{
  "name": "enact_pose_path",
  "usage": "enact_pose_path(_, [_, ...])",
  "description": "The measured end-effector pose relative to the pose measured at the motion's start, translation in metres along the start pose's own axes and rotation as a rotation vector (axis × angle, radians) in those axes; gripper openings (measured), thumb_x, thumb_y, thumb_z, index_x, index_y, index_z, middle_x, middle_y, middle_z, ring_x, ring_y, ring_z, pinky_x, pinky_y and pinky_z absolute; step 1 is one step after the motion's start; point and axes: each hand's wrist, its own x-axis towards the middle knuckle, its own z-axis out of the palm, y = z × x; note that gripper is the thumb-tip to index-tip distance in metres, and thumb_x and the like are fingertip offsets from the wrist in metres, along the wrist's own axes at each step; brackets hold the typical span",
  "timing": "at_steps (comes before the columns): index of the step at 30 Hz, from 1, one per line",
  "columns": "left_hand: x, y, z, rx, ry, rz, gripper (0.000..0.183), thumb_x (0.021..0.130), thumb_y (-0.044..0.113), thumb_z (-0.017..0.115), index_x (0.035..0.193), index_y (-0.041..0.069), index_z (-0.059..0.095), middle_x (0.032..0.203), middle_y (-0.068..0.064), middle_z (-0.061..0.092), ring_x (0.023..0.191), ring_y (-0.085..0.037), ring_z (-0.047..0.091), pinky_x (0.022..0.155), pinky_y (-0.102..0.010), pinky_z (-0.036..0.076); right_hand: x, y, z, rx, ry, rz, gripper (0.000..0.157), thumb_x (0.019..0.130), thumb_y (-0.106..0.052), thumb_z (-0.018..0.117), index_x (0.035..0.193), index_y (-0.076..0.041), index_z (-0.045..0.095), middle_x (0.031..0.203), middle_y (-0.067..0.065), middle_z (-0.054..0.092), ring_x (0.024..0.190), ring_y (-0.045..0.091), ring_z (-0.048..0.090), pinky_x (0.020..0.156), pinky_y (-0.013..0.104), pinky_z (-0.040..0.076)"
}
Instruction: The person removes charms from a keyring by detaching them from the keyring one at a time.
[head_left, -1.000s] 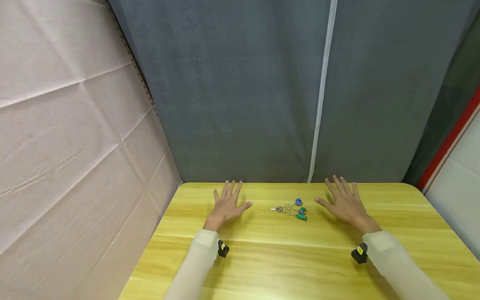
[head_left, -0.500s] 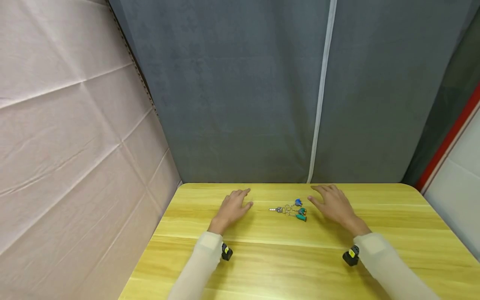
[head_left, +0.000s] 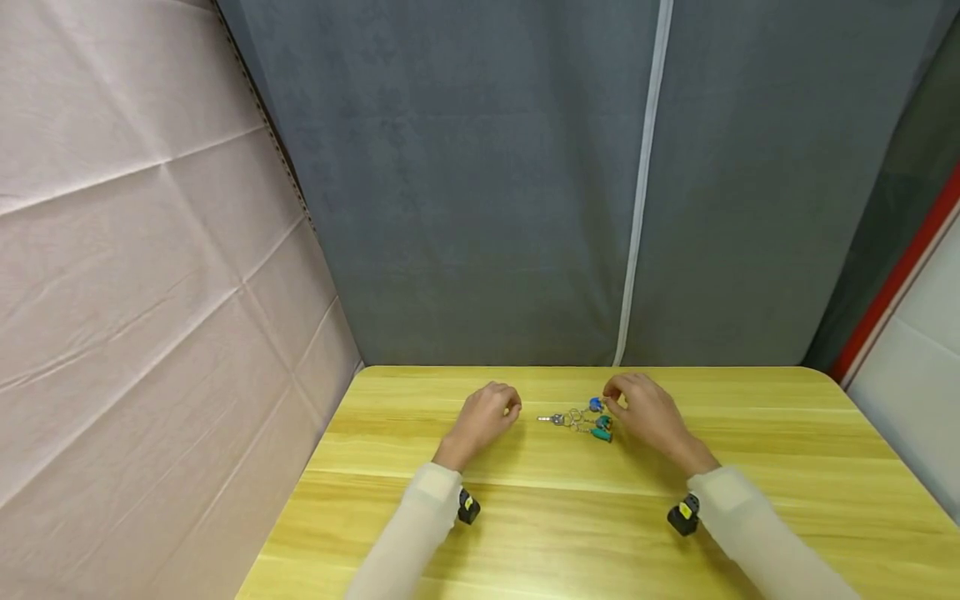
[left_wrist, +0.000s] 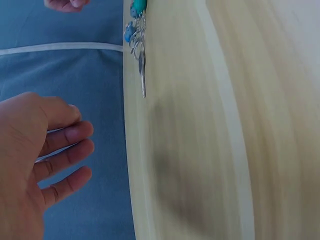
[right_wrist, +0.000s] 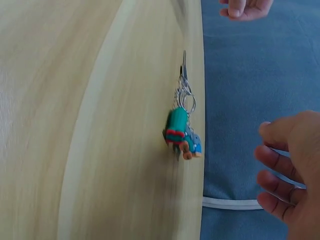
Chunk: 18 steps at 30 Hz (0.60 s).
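A metal key (head_left: 551, 419) lies on the wooden table (head_left: 525, 517), joined by rings and small chains to several charms. One charm is blue (head_left: 596, 404); a green one (head_left: 602, 435) has a red-trimmed end in the right wrist view. My left hand (head_left: 482, 421) hovers left of the key, its fingers loosely bent and holding nothing. Just right of the charms is my right hand (head_left: 648, 417), also loosely bent. The right wrist view shows it raised above the table, with a gap between it and the green charm (right_wrist: 178, 122).
A grey-blue curtain (head_left: 480, 208) with a pale vertical strip (head_left: 641, 183) hangs behind the table's far edge. Pinkish cloth (head_left: 165, 275) covers the left side. Both wrists carry a small black camera, the left one (head_left: 468, 506) and the right one (head_left: 683, 515).
Both hands have moved inward toward the keys, and their spread fingers have bent loosely. The keys and charms have stayed in place.
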Motion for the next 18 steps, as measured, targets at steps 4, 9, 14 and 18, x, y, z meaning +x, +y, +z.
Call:
enact_pose_path(4, [0.001, 0.006, 0.005, 0.005, 0.003, 0.025, 0.012, 0.098, 0.027, 0.06, 0.093, 0.022, 0.07, 0.089, 0.011, 0.066, 0.082, -0.005, 0.056, 0.068, -0.02, 0.049, 0.0, -0.006, 0.004, 0.006, -0.012, 0.002, 0.006, 0.087, -0.019, 0.073, 0.087, -0.019, 0.067, 0.082, -0.007, 0.063, 0.084, 0.016, 0.056, 0.068, 0.036, 0.049])
enact_pose_path(9, [0.004, 0.013, 0.014, 0.017, 0.002, 0.04, 0.012, 0.097, 0.026, 0.06, 0.095, 0.022, 0.071, 0.09, 0.012, 0.066, 0.084, -0.005, 0.057, 0.07, -0.019, 0.05, -0.001, -0.014, 0.01, 0.026, -0.023, 0.004, 0.004, 0.088, -0.019, 0.071, 0.088, -0.018, 0.067, 0.082, -0.008, 0.062, 0.081, 0.015, 0.055, 0.068, 0.035, 0.048])
enact_pose_path(14, [0.007, 0.021, 0.023, 0.008, -0.025, 0.035, 0.013, 0.097, 0.027, 0.06, 0.096, 0.022, 0.072, 0.09, 0.012, 0.065, 0.085, -0.005, 0.057, 0.072, -0.02, 0.051, 0.0, -0.019, 0.019, 0.03, -0.024, -0.001, 0.004, 0.088, -0.016, 0.071, 0.092, -0.016, 0.069, 0.084, -0.007, 0.063, 0.082, 0.014, 0.056, 0.07, 0.036, 0.051])
enact_pose_path(18, [0.011, 0.027, 0.03, 0.012, -0.044, 0.026, 0.012, 0.096, 0.028, 0.061, 0.096, 0.023, 0.072, 0.09, 0.013, 0.064, 0.084, -0.004, 0.057, 0.072, -0.02, 0.05, 0.001, -0.022, 0.029, 0.023, -0.027, -0.021, 0.004, 0.087, -0.014, 0.072, 0.089, -0.017, 0.07, 0.083, -0.007, 0.064, 0.08, 0.014, 0.056, 0.069, 0.035, 0.05])
